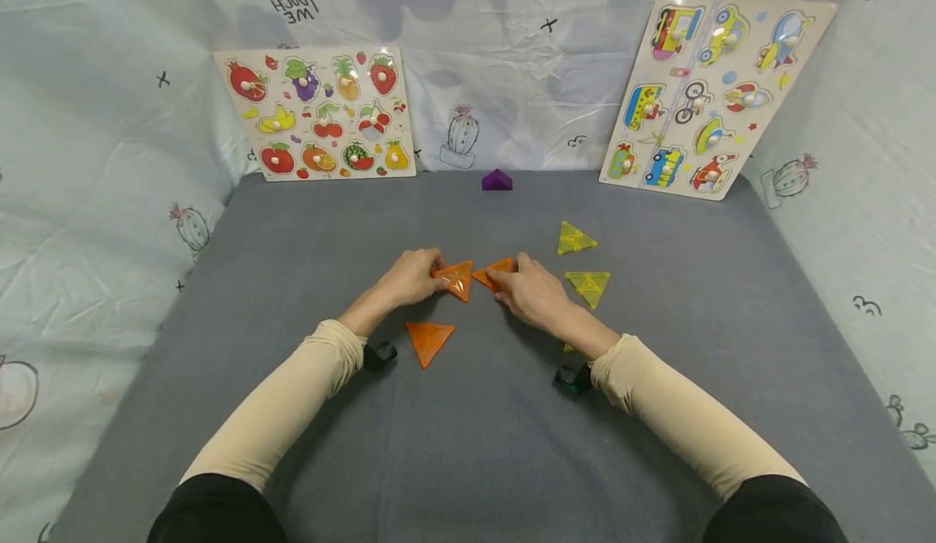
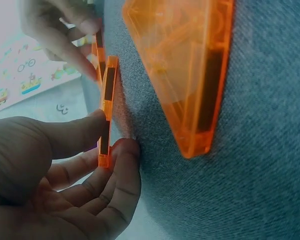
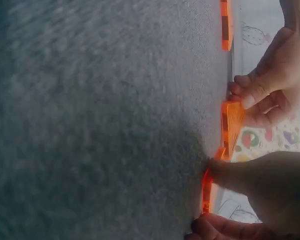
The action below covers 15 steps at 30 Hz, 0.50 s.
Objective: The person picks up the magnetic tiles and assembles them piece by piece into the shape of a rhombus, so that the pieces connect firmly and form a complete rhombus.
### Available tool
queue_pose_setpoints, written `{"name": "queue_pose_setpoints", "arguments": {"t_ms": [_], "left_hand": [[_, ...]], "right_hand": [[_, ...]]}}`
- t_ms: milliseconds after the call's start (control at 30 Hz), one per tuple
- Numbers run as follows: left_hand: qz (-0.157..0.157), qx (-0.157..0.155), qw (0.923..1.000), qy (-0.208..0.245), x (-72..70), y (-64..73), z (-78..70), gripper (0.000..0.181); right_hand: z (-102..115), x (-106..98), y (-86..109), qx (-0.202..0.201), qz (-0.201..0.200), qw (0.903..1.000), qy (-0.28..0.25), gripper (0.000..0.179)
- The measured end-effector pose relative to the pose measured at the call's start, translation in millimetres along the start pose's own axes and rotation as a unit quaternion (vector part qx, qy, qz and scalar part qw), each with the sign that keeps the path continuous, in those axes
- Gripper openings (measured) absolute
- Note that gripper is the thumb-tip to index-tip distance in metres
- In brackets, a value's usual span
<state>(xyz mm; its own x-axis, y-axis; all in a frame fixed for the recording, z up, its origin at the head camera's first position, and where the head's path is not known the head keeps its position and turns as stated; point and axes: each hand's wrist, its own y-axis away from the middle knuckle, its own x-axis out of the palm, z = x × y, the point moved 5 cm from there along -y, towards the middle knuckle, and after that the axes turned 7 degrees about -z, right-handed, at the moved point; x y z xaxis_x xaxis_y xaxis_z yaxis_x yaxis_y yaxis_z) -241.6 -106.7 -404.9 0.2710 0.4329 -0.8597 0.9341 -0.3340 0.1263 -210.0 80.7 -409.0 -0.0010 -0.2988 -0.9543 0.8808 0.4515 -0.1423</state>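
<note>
My left hand (image 1: 414, 277) pinches an orange translucent triangle tile (image 1: 458, 280) between thumb and fingers. Just right of it, my right hand (image 1: 537, 293) pinches a second orange triangle tile (image 1: 491, 271), partly covered by the thumb. In the head view the two tiles sit corner to edge, very close together; whether they touch I cannot tell. A third orange triangle tile (image 1: 429, 341) lies flat on the cloth, nearer than the left hand, and looms large in the left wrist view (image 2: 185, 70). Dark strips line the tiles' edges in the wrist views.
Yellow triangle tiles (image 1: 577, 238) lie right of the right hand, one mostly hidden behind that wrist. A purple piece (image 1: 497, 180) stands at the grey table's back edge. A fruit puzzle board (image 1: 318, 116) and a vehicle puzzle board (image 1: 712, 96) lean on the backdrop.
</note>
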Motion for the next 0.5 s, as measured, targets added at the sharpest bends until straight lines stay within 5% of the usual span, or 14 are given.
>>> {"name": "queue_pose_setpoints", "arguments": {"t_ms": [200,333,500], "left_hand": [[-0.003,0.002,1.0000,-0.002,-2.2,0.2,0.4,0.028],[-0.003,-0.001,1.0000,-0.008,-2.7,-0.4,1.2,0.028],[0.000,-0.005,1.0000,-0.005,-1.4,2.1,1.6,0.029]], "right_hand": [[-3,-12,5.3,0.000,-0.024,0.9997,-0.006,0.030],[-9,-16,7.1,0.041,-0.034,0.9986,-0.004,0.013],[-14,-10,7.9,0.111,-0.014,0.9917,0.064,0.043]]}}
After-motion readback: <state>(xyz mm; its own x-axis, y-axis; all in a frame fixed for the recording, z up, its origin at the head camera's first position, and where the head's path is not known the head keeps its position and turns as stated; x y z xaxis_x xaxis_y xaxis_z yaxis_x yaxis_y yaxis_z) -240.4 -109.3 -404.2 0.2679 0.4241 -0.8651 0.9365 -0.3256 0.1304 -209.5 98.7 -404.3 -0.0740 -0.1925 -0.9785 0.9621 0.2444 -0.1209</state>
